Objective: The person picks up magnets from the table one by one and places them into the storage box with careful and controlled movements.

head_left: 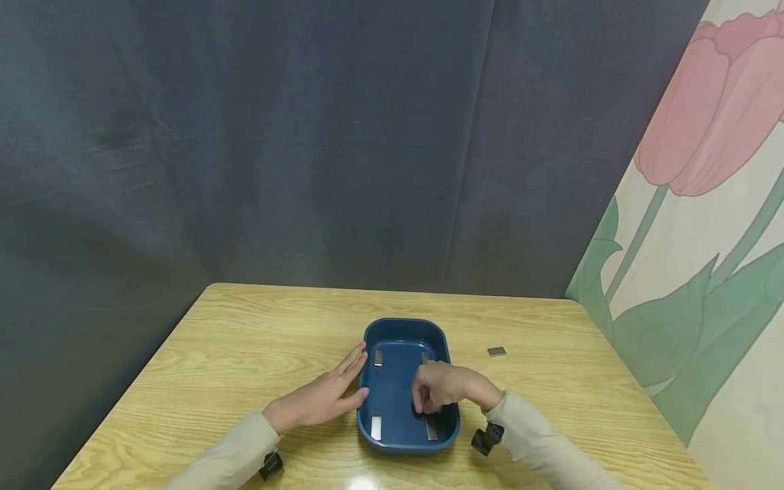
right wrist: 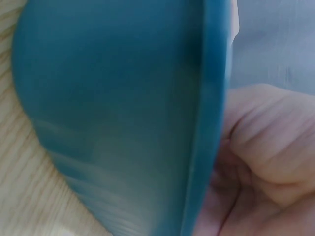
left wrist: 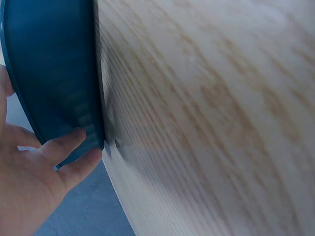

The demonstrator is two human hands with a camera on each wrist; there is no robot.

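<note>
A dark blue rectangular container (head_left: 397,395) with rounded corners stands on the table. Several small flat metallic rectangular pieces lie on its floor, including one at its far left (head_left: 378,358) and one at its near left (head_left: 376,427). My left hand (head_left: 321,398) steadies the container's left side, fairly straight fingers touching the outer wall (left wrist: 59,88). Over the right rim reaches my right hand (head_left: 444,384), its curled fingers low inside, beside the near-right metallic piece (head_left: 432,429). The container wall (right wrist: 123,108) hides those fingertips in the right wrist view, so whether they pinch anything is unclear.
One more metallic piece (head_left: 497,352) lies on the wooden table (head_left: 269,333), right of the container. A dark curtain (head_left: 343,150) hangs behind the table. A wall with a painted tulip (head_left: 704,109) stands on the right.
</note>
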